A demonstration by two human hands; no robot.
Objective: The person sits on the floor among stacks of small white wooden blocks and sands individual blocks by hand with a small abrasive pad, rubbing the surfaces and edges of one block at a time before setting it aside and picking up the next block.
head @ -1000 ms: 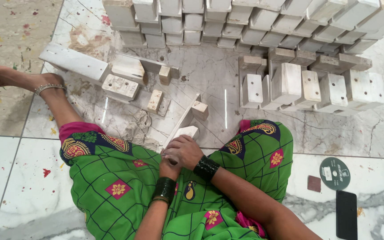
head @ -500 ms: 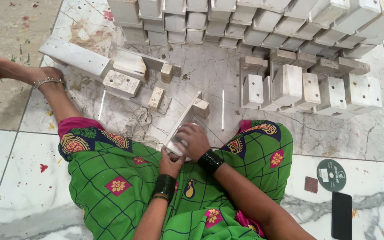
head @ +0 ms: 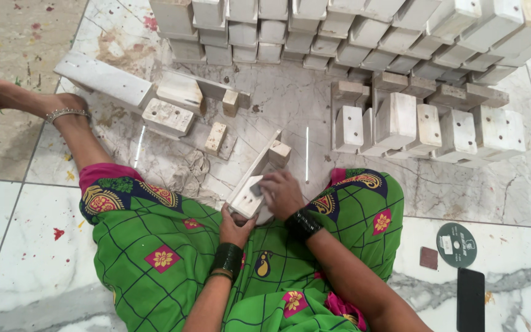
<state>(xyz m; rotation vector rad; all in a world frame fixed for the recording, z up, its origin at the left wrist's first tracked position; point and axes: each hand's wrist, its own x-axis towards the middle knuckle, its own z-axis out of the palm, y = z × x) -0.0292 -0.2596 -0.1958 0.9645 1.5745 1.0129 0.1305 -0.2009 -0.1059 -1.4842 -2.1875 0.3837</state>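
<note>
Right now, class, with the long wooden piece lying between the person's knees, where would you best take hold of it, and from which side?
Grip the long wooden piece at its near end, from below, where the left hand cups it. It slopes away from the person and its far end carries a small block, so the near end is the free, reachable part. The right hand rests on top.

The person wears a bright green dress (head: pixel 155 246) crossed by thin dark lines, dotted with red squares holding yellow flowers, and edged in a pink and dark patterned border. Each wrist carries a wide black bangle (head: pixel 227 259), and a thin silver anklet (head: pixel 67 114) circles one bare ankle.
</note>
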